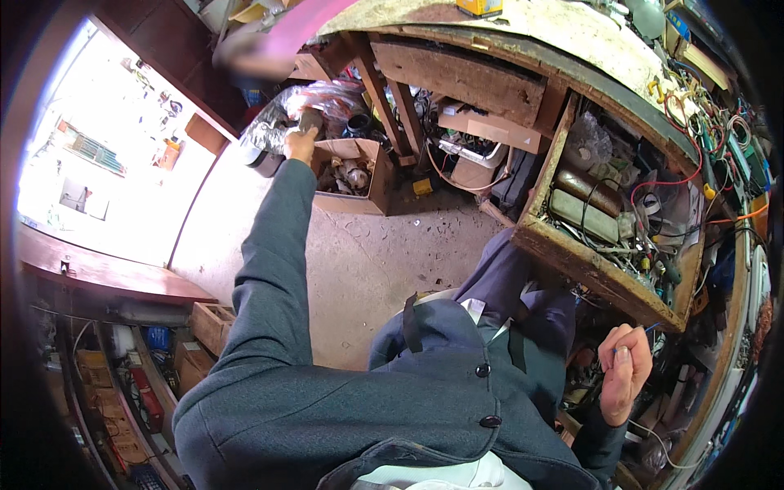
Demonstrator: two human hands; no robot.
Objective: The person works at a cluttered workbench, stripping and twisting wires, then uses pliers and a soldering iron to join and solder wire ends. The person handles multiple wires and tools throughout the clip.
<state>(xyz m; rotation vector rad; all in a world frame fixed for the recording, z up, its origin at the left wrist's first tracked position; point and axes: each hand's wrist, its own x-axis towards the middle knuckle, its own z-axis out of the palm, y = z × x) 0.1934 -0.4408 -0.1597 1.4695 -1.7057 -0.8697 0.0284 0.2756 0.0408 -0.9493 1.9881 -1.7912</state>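
The left hand [299, 145] is closed round a grey-brown object [310, 121] by the rear-left corner of an open cardboard box [349, 203] of jumbled scraps [351, 175], plastic bags [336, 96] crowding behind. The right hand [626, 371] is curled, whether holding anything I cannot tell, near a drawer [600, 273] with a brown case [590, 190]; on the surface [555, 24], a yellow carton [480, 7] has print too small to read

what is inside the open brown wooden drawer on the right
The open brown wooden drawer holds a brown rounded case, a pale rectangular box, crumpled clear plastic and small loose clutter; anything beneath is covered.
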